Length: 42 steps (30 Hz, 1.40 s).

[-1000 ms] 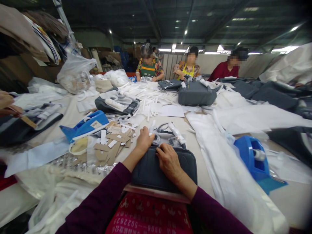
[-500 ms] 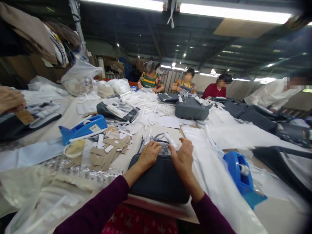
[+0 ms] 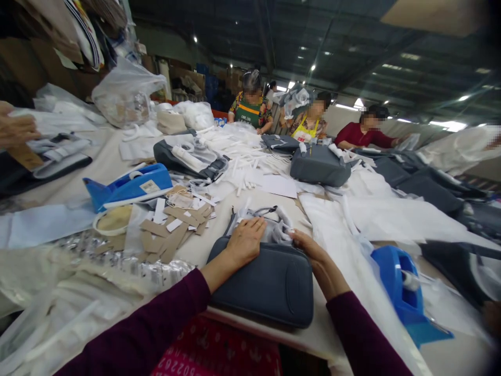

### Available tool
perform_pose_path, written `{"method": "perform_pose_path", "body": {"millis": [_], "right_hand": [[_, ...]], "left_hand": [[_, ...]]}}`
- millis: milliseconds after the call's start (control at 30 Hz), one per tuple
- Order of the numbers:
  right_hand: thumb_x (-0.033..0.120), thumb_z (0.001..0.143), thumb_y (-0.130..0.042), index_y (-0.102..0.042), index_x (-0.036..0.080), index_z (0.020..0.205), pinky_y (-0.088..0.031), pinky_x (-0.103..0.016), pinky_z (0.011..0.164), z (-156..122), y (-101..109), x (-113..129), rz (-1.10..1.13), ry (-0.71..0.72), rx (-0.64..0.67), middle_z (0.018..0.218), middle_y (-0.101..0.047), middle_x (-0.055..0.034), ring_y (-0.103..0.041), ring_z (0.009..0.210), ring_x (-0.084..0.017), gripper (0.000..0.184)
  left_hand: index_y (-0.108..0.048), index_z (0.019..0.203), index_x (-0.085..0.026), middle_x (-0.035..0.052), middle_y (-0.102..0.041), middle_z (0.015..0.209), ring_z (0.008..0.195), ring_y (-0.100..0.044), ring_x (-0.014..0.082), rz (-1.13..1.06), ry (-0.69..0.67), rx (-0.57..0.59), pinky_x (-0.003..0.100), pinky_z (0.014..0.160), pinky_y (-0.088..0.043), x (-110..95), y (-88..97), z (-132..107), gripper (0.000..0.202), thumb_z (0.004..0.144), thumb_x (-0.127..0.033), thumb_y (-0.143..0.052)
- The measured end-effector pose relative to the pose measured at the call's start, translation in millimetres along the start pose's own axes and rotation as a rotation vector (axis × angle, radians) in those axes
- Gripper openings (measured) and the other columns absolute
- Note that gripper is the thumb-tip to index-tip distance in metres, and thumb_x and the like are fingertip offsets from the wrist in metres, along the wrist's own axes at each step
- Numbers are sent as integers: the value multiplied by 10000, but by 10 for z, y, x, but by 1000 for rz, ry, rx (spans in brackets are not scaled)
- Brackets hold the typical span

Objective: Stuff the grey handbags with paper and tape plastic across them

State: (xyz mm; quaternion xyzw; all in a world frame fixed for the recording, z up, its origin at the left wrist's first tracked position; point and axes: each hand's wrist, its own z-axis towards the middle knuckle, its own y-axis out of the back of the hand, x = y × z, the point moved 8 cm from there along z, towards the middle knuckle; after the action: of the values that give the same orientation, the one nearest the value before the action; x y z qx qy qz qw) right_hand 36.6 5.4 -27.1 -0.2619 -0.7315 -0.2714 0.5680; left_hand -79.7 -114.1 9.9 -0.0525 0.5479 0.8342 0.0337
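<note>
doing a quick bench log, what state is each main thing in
Near bag: lying flat
White wrapping: crumpled, at the bag's far edge
Left hand: palm down over that edge
Right hand: at the wrapping, grip unclear
Right-side blue dispenser: roll inside
Cardboard strips: loose, overlapping

Dark bag [image 3: 264, 284] partly hidden under left hand [image 3: 246, 243]; co-worker's hand [image 3: 15, 129] cut off at left

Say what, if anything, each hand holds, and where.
Right hand: seemingly the wrapping, by its right edge. Left hand lies over the bag, at its far edge; any hold is hidden.
</note>
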Motion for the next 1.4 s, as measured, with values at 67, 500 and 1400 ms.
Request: {"method": "perform_pose_path", "body": {"millis": [67, 500, 1400], "right_hand": [[489, 681, -622, -578, 169, 873, -432, -294, 636, 2, 32, -39, -16, -21, -8, 710, -624, -17, -564, 638, -170, 376], [187, 927, -477, -599, 200, 853, -433, -369, 812, -957, -637, 653, -1091, 738, -401, 879, -574, -60, -501, 874, -217, 143], [205, 941, -474, -611, 189, 1063, -382, -396, 824, -910, -654, 464, -1118, 834, -328, 929, -604, -64, -502, 900, -216, 184]], "left_hand": [[-484, 1338, -131, 124, -484, 1424, 1325, -416, 237, 10, -13, 9, 396, 1037, -344, -11, -1, 13, 445, 905, -154, -384], [-551, 1159, -154, 109, -501, 1398, 1314, -407, 219, -104, 21, -28, 393, 1032, -321, 3, 79, -5, 285, 936, -146, -373], [-653, 941, -205, 58, -602, 991, 1085, -487, 247, -414, -127, 89, 423, 1048, -234, -29, 197, -70, 263, 778, -408, -691]]}}
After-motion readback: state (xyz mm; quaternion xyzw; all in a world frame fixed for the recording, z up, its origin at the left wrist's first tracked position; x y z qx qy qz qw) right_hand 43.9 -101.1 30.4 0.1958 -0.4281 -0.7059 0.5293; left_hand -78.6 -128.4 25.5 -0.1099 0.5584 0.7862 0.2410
